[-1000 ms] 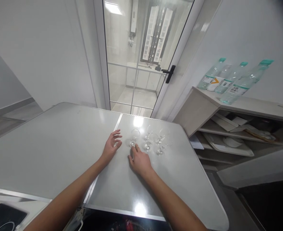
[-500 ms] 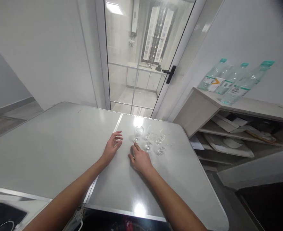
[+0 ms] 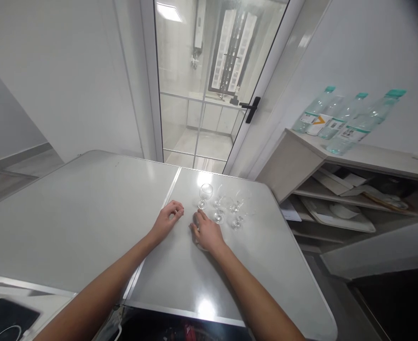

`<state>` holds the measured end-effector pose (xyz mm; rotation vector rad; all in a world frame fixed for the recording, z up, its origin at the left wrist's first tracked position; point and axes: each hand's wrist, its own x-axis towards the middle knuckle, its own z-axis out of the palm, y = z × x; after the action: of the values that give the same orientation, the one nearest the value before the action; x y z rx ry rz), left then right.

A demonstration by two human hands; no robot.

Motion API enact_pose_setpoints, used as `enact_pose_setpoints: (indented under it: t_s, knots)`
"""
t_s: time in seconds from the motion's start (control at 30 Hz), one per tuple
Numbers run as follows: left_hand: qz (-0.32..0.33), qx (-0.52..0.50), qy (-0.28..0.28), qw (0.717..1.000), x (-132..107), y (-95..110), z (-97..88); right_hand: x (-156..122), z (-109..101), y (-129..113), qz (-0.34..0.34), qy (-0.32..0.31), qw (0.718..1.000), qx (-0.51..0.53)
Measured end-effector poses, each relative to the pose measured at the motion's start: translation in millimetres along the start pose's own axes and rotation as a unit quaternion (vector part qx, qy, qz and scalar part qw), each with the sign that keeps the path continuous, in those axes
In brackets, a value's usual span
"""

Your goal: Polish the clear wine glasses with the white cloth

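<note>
Several small clear stemmed glasses stand in a cluster on the grey table (image 3: 88,213). The nearest upright glass (image 3: 206,193) is just beyond my hands, and others (image 3: 218,211) (image 3: 236,214) stand to its right. My left hand (image 3: 168,219) rests on the table left of the cluster, its fingers curled in against the thumb with nothing visible in them. My right hand (image 3: 208,233) lies palm down in front of the glasses. Its fingers curve over something pale and translucent that I cannot make out.
A glass door with a black handle (image 3: 250,108) stands behind the table. At the right, a shelf unit (image 3: 301,161) carries several plastic bottles (image 3: 340,118) on top and plates and papers below. A black device with a cable (image 3: 6,322) lies at the bottom left.
One glass went from beside my right fingertips to standing upright a little farther back. My left hand's fingers, spread before, have curled shut. My right hand drew slightly back.
</note>
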<state>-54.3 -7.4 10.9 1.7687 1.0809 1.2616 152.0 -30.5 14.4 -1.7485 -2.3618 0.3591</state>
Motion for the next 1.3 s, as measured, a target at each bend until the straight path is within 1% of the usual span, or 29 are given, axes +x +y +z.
enact_pose_setpoints:
  t_s: [0.13, 0.37, 0.6, 0.8, 0.9, 0.97, 1.03, 1.07, 1.13, 1.2, 1.23, 1.3]
  knots:
    - [0.005, 0.01, -0.027, 1.0, -1, 1, 2.4, 2, -3, 0, 0.008, -0.003, 1.0, -0.013]
    - [0.002, 0.014, -0.046, 0.999, -1, -2, 3.5, 7, -6, -1, 0.033, -0.026, 0.999, -0.028]
    - [-0.008, 0.019, -0.057, 0.998, -1, -5, 2.8, 11, -5, 0, 0.023, -0.012, 0.999, -0.026]
    - [-0.012, 0.023, -0.057, 0.998, 0, -2, 3.4, 12, -4, 2, 0.024, -0.007, 1.0, -0.011]
    - [-0.006, 0.029, -0.056, 0.998, 0, 0, 3.3, 12, -5, 3, 0.019, 0.005, 1.0, 0.004]
    - [-0.009, 0.034, -0.052, 0.998, -1, -1, 3.0, 11, -6, 3, 0.012, 0.024, 1.0, 0.014]
    - [-0.026, 0.034, -0.041, 0.998, -3, -3, 2.7, 8, -7, 0, -0.015, 0.045, 0.999, 0.026]
    - [-0.037, 0.034, -0.034, 0.998, -4, -4, 2.6, 6, -7, -2, -0.047, 0.045, 0.997, 0.033]
    - [-0.052, 0.043, -0.018, 0.998, -6, -6, 2.5, 2, -5, -5, -0.141, 0.014, 0.989, 0.046]
    - [-0.05, 0.062, -0.005, 0.997, -6, -8, 2.5, -2, -1, -7, -0.23, -0.028, 0.971, 0.062]
    - [-0.047, 0.071, 0.0, 0.996, -6, -8, 2.5, -4, 1, -8, -0.257, -0.04, 0.963, 0.071]
    - [-0.045, 0.084, 0.002, 0.995, -6, -7, 2.7, -5, 4, -6, -0.277, -0.044, 0.955, 0.093]
